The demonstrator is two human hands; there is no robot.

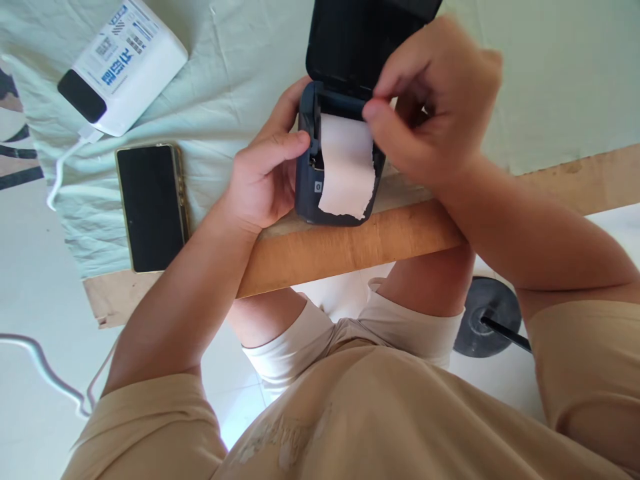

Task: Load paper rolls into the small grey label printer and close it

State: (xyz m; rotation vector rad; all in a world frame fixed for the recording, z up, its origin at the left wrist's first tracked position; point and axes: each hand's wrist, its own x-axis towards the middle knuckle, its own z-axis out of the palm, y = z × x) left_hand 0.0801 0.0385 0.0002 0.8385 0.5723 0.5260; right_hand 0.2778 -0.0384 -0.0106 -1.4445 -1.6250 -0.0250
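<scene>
A small dark portable receipt printer (306, 193) is tilted up near the table's front edge, its black lid (365, 43) swung open away from me. White paper (347, 163) with a torn lower end hangs out over the printer's front. My left hand (270, 163) is closed around the printer's left side, thumb on its upper edge. My right hand (435, 100) is closed at the printer's upper right, thumb and index finger close together by the hinge and the paper's top. Whatever those fingertips may hold is hidden.
A black phone (153, 207) lies left of my forearm. Farther back sits a white box-shaped device (130, 67) with a label and a plugged-in white cable (60, 170). Pale green cloth (550, 80) covers the table, whose wooden edge (350, 243) is bare. A black round base (483, 317) stands on the floor.
</scene>
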